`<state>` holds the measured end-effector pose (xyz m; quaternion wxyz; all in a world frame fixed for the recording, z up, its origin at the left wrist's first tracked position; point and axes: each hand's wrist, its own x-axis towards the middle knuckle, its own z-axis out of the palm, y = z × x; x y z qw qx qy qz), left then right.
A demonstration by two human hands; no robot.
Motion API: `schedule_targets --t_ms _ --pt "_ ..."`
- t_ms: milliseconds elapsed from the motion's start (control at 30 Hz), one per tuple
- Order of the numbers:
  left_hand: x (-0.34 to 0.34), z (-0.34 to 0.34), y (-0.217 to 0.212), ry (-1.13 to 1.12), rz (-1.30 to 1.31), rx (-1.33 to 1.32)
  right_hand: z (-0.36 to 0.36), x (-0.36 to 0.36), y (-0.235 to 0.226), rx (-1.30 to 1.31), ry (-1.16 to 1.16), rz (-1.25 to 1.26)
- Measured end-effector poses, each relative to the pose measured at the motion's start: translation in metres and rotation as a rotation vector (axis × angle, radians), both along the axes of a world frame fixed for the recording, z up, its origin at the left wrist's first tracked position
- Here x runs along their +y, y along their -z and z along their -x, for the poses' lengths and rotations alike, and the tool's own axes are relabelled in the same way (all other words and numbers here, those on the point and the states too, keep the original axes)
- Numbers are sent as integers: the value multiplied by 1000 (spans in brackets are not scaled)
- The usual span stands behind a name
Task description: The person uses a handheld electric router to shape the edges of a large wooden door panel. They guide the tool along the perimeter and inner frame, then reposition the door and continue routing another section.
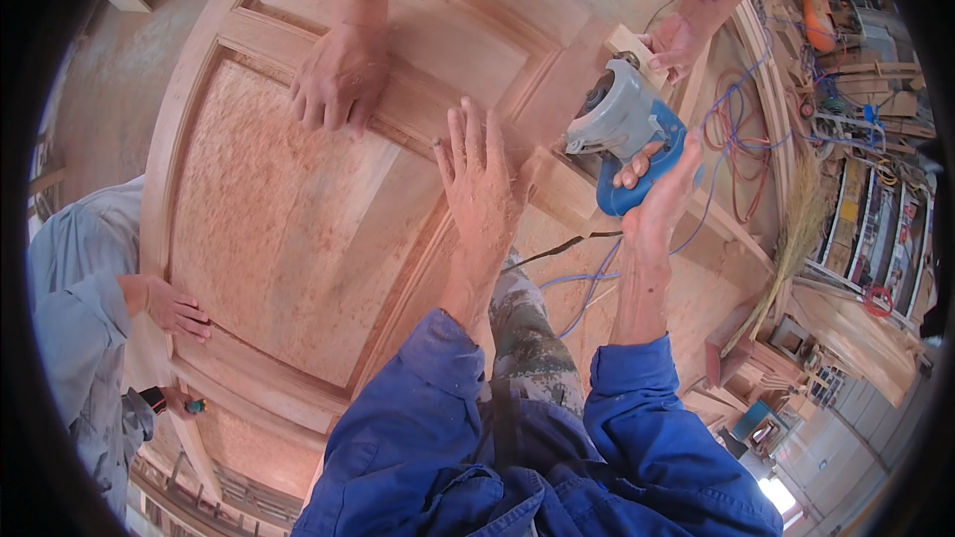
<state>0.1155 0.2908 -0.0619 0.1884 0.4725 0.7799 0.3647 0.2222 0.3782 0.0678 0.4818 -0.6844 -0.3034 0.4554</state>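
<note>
Both hands of the person in blue are before me: the left hand (479, 184) is open, fingers stretched out over the door's near right edge, though I can't tell whether its palm touches, and the right hand (652, 204) is wrapped round the tool's blue handle (637, 174). From the left, a helper's hand (174, 308) in a grey sleeve (85, 249) rests on the rim of the door (298, 229). That panelled door lies flat, strewn with sawdust, its long axis seeming to run away from the person and lean right. Another bare hand (343, 80) sits knuckles up on its crossrail. Just beyond the door's right edge stands the tool (622, 119), grey head farther off, handle nearest the person; its long axis tilts up and leftward. Close by, a worker's hand (676, 45) touches a wood strip (640, 52). Farther right I see tangled cords (731, 129), a straw broom (804, 219) and an orange tool (816, 12).
</note>
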Motion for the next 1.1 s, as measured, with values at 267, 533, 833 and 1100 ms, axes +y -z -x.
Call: schedule_targets --t_ms 267,533,833,1100 --pt "18 -2 -1 -8 -49 24 -8 17 1 -5 -19 -1" --pt "32 -4 3 4 -64 9 -8 32 -1 12 -26 -15" --pt "44 -4 5 22 -71 27 -10 45 1 27 -19 -33" --pt "61 -9 7 -11 -107 7 -9 60 -2 22 -4 -58"
